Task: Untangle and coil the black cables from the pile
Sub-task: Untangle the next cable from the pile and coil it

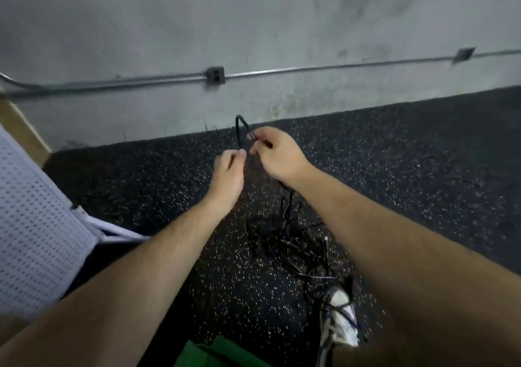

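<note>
The person's left hand [229,169] and right hand [277,155] were held up close together near the middle of the view; between them stood one thin black rubber cable [238,132], bent into a narrow upright loop that pointed to 12 o'clock. The left hand pinched the lower part of this loop between thumb and fingertips, I think to keep the bend fixed; the right hand, just beside it at 3 o'clock, pinched the cable's end, which looked like a small plug, though it was too small to tell surely. From under the right wrist the same cable seemed to hang down toward 6 o'clock into the tangled pile of thin black cables [284,242]; this pile lay on the black speckled rubber floor [423,169], between the two forearms.

In my judgement the first turn of a coil was being formed; most of the pile was not yet untangled. The cable was lifted high, probably so that its weight pulled it out of the knot. A white crumpled object [339,318] at 5 o'clock had cables over it and might catch; a white perforated plastic seat [36,225] stood at 9 o'clock.
</note>
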`<state>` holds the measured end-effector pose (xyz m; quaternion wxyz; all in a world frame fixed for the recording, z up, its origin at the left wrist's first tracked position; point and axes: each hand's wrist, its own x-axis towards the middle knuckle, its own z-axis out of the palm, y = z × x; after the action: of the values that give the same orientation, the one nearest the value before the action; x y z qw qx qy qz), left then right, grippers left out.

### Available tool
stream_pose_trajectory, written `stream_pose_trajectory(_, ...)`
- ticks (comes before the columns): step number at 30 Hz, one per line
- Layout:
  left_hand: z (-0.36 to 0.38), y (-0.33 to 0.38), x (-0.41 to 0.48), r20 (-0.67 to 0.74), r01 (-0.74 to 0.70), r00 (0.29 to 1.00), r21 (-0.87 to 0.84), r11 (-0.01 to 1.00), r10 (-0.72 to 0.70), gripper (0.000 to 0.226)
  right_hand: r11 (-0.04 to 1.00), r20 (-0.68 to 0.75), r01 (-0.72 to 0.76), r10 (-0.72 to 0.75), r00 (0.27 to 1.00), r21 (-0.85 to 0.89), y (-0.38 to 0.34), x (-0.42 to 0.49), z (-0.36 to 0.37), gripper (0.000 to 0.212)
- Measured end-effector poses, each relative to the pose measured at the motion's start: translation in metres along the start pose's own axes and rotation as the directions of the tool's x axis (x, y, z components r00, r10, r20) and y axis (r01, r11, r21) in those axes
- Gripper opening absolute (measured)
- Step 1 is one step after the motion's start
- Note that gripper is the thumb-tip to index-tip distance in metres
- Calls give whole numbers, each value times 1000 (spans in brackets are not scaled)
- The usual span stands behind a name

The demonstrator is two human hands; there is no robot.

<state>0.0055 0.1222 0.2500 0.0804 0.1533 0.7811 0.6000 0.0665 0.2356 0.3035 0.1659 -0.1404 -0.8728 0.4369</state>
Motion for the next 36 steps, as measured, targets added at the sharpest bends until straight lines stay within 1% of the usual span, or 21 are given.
stream_pose_trajectory(1,-13,14,4,-100,-54,993,40,998,57,20,999,-8,51,-51,999,14,-23,0,-13,28)
stream_pose_trajectory(2,-25,26,6,-190,-86,976,103,991,104,23,995,-13,93,-92,996,32,-42,-1,-24,28)
stream_pose_trajectory(3,-40,38,7,-257,-110,955,155,982,148,32,989,-26,134,-133,991,57,-63,-2,-34,29)
stream_pose_trajectory(5,-69,56,8,-284,-120,941,219,968,181,57,976,-48,201,-197,979,88,-91,-6,-48,31)
stream_pose_trajectory(6,-83,62,10,-266,-113,947,244,963,179,69,969,-56,229,-225,973,90,-101,-8,-52,32)
stream_pose_trajectory(8,-106,66,11,-176,-122,970,238,963,167,84,959,-66,262,-257,964,105,-108,-11,-54,32)
stream_pose_trajectory(9,-114,65,10,-85,-131,986,164,978,146,82,954,-70,271,-264,962,125,-107,-12,-53,32)
stream_pose_trajectory(10,-119,67,5,38,-127,991,50,991,125,73,951,-73,271,-263,962,149,-105,-14,-49,32)
stream_pose_trajectory(12,-125,72,-3,257,-72,960,-168,983,114,53,948,-67,265,-257,964,175,-102,-13,-39,32)
stream_pose_trajectory(14,-125,82,-15,372,-29,916,-306,952,148,46,951,-65,232,-223,973,206,-101,-10,-29,31)
stream_pose_trajectory(15,-124,86,-20,375,-18,910,-387,922,175,37,952,-76,215,-203,976,220,-100,-7,-26,31)
stream_pose_trajectory(17,-121,92,-26,340,15,926,-472,881,166,21,949,-79,186,-172,982,255,-98,-2,-25,31)
stream_pose_trajectory(20,-129,99,-23,201,0,972,-506,863,118,31,964,5,120,-125,992,235,-92,3,-23,24)
stream_pose_trajectory(22,-141,103,-13,103,-42,987,-582,812,124,33,989,109,80,-94,990,127,-83,3,-19,14)
stream_pose_trajectory(24,-152,106,-3,28,-85,991,-632,770,133,33,998,241,66,-61,969,-11,-67,3,-11,13)
stream_pose_trajectory(27,-167,107,11,-58,-104,994,-722,684,90,33,974,452,46,61,890,-221,-34,4,5,18)
stream_pose_trajectory(29,-179,104,21,-99,-117,993,-753,647,63,32,945,478,19,148,866,-327,-17,6,13,23)
stream_pose_trajectory(30,-184,101,25,-115,-131,991,-740,660,67,29,940,458,-9,175,871,-342,-13,7,14,24)
stream_pose_trajectory(32,-189,93,30,-145,-168,985,-632,756,98,26,956,417,-49,172,892,-288,-14,14,13,19)
stream_pose_trajectory(34,-189,87,31,-153,-179,981,-455,872,121,25,988,390,-54,108,914,-146,-27,20,13,10)
stream_pose_trajectory(36,-185,84,30,-151,-153,982,-319,935,109,24,999,345,-46,35,938,24,-49,24,13,9)
